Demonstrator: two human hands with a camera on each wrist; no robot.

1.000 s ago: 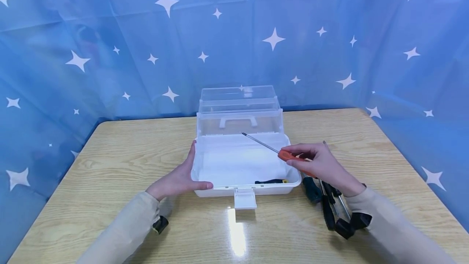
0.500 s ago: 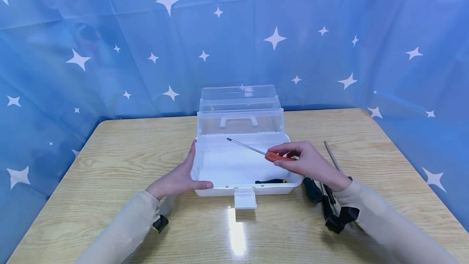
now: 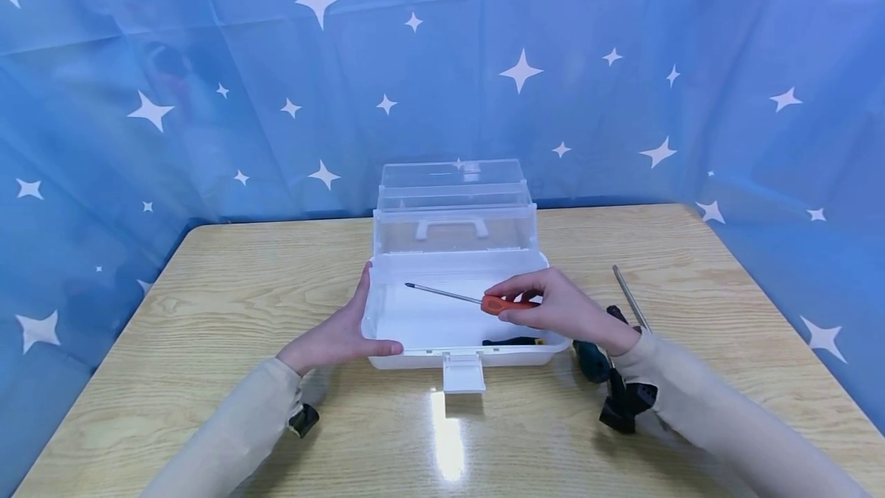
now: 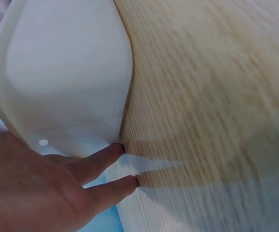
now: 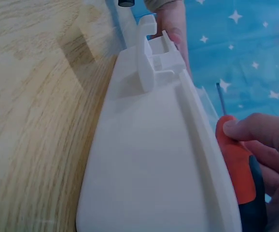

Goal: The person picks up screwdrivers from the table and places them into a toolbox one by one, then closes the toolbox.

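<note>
A white plastic toolbox [image 3: 408, 360] stands on the table, its clear lid [image 3: 456, 229] raised behind it. My right hand [image 3: 553, 310] pinches the orange and dark handle of a screwdriver [image 3: 442, 294] over the box's interior, the shaft pointing left. The right wrist view has the orange handle [image 5: 236, 162] between thumb and fingers, beside the box's front wall. My left hand [image 3: 339, 340] rests against the box's left end, thumb over the front rim. Two straight fingers [image 4: 105, 162] touch low by the wall in the left wrist view. A black and yellow tool [image 3: 513, 342] lies inside at front right.
Right of the box, partly under my right forearm, lie a dark green-handled tool [image 3: 591, 362] and a metal shaft [image 3: 631, 297] among other dark-handled tools. The front latch [image 3: 463, 375] hangs down and outward. A blue star-patterned cloth [image 3: 442, 83] rises behind the wooden table [image 3: 263, 283].
My right hand has carried the screwdriver left and slightly down over the box, and its shaft has swung nearer level. The left hand keeps its place.
</note>
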